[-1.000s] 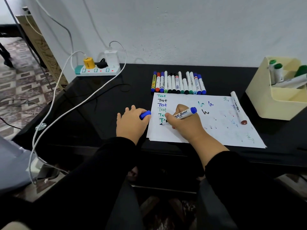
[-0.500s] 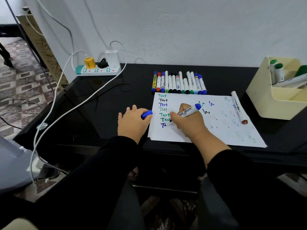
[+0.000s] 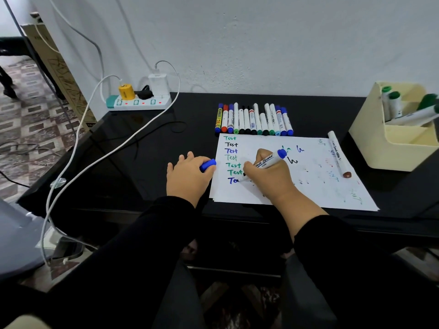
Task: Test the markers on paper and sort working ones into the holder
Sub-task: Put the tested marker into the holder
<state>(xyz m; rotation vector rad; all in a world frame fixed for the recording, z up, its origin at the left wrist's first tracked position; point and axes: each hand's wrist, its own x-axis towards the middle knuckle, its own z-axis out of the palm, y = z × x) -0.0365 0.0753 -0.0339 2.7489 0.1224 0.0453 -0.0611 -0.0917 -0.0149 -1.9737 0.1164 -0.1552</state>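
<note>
My right hand (image 3: 270, 179) grips a blue whiteboard marker (image 3: 267, 161), its tip on the white paper (image 3: 308, 186) at a half-written blue word under several lines of "Test". My left hand (image 3: 187, 176) rests at the paper's left edge and holds the marker's blue cap (image 3: 207, 165). A row of several capped markers (image 3: 254, 121) lies above the paper. One brown-capped marker (image 3: 338, 155) lies on the paper's right side. The cream holder (image 3: 380, 143) at the right contains green-capped markers (image 3: 394, 103).
A power strip (image 3: 137, 102) with plugs and white cables (image 3: 78, 148) occupies the black desk's (image 3: 133, 162) back left. The wall is directly behind the desk. A cardboard box (image 3: 54, 67) leans at the far left.
My right hand has moved the marker tip slightly rightward along the bottom line, adding blue letters. My left hand and the cap have stayed in place.
</note>
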